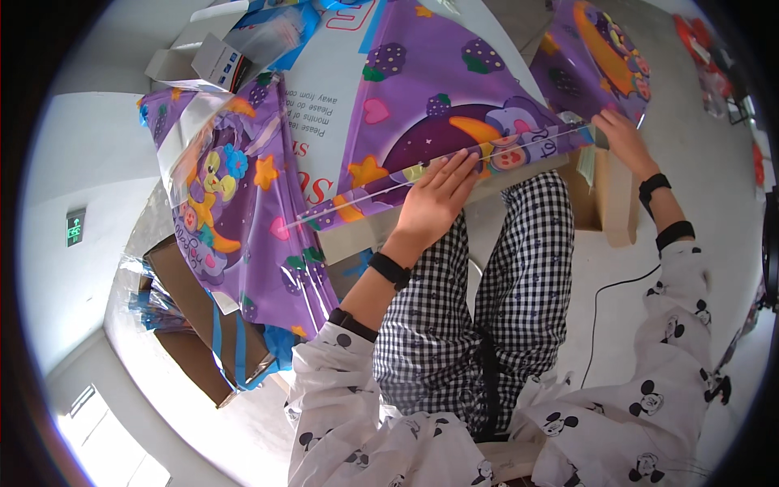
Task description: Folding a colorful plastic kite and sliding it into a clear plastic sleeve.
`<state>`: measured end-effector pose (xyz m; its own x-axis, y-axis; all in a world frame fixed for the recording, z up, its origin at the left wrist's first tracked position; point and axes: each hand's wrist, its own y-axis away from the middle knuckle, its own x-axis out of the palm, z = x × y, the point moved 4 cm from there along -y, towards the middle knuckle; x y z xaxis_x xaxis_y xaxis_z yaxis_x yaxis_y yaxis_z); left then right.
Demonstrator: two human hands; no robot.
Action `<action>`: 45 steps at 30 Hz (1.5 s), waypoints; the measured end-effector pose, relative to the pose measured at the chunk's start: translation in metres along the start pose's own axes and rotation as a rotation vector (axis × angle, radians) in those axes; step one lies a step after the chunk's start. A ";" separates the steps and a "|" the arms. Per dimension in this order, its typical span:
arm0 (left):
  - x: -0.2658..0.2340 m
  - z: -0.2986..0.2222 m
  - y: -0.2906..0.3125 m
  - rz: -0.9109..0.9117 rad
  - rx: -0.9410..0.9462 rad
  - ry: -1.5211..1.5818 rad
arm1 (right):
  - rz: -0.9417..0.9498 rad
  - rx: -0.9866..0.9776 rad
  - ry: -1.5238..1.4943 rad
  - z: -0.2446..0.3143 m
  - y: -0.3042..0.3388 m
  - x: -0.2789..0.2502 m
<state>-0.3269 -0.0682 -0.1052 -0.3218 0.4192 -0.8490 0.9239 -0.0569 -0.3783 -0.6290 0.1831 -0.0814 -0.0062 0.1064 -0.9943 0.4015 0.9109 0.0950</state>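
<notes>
A purple printed plastic sheet with stars, strawberries and a cartoon lies over a white board in front of me. Its near edge forms a long narrow strip, with a thin clear line running along it. My left hand rests flat on the middle of this strip, fingers stretched out. At the strip's right end, my right hand has its fingertips closed on the edge; the thumb is partly hidden. Another purple sheet with the same print drapes over the left side. One more purple piece lies beyond my right hand.
A small white box and clear plastic bags lie at the far left. Brown cartons stand on the floor at left, another open carton below my right hand. A black cable crosses the floor.
</notes>
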 end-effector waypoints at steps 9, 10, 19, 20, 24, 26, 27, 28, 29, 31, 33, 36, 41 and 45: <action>0.009 0.004 -0.003 0.002 -0.055 0.123 | -0.295 -0.091 0.110 -0.005 0.012 0.006; 0.007 0.009 0.001 0.020 -0.086 0.133 | -0.231 -0.075 0.094 0.002 0.006 0.006; 0.006 0.003 -0.004 -0.001 -0.082 0.075 | -0.239 -0.082 0.046 0.009 -0.003 -0.016; 0.006 0.003 -0.005 -0.005 -0.086 0.077 | -0.243 -0.096 0.050 0.006 -0.002 -0.014; 0.007 0.005 -0.004 -0.017 -0.082 0.063 | -0.131 -0.041 0.093 -0.001 -0.007 -0.014; 0.007 0.008 -0.003 -0.016 -0.077 0.052 | -0.511 0.224 -0.289 -0.012 -0.012 -0.040; 0.009 0.007 -0.004 -0.009 -0.069 0.041 | -0.660 0.290 -0.245 -0.021 -0.018 -0.059; 0.010 0.005 -0.006 -0.026 -0.069 0.041 | -0.664 0.279 -0.232 -0.025 -0.026 -0.074; 0.011 0.005 -0.006 -0.024 -0.083 0.084 | -0.737 0.278 -0.228 -0.022 -0.037 -0.098; 0.004 0.014 0.007 0.025 -0.090 0.077 | -0.777 0.324 -0.374 0.009 -0.076 -0.130; 0.011 0.012 0.008 0.020 -0.086 0.122 | -0.743 0.280 -0.568 0.034 -0.121 -0.138; 0.013 0.012 0.009 -0.002 -0.080 0.147 | -0.501 0.330 -1.081 0.078 -0.204 -0.121; 0.011 0.012 0.009 0.027 -0.092 0.163 | -0.550 0.364 -1.332 0.133 -0.339 -0.086; 0.009 0.019 0.018 0.085 -0.123 0.176 | -0.746 0.492 -1.364 0.146 -0.427 -0.066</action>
<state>-0.3174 -0.0821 -0.1266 -0.2109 0.5698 -0.7943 0.9678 0.0073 -0.2518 -0.6659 -0.2708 -0.0635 0.3400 -0.9301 -0.1386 0.9196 0.3597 -0.1577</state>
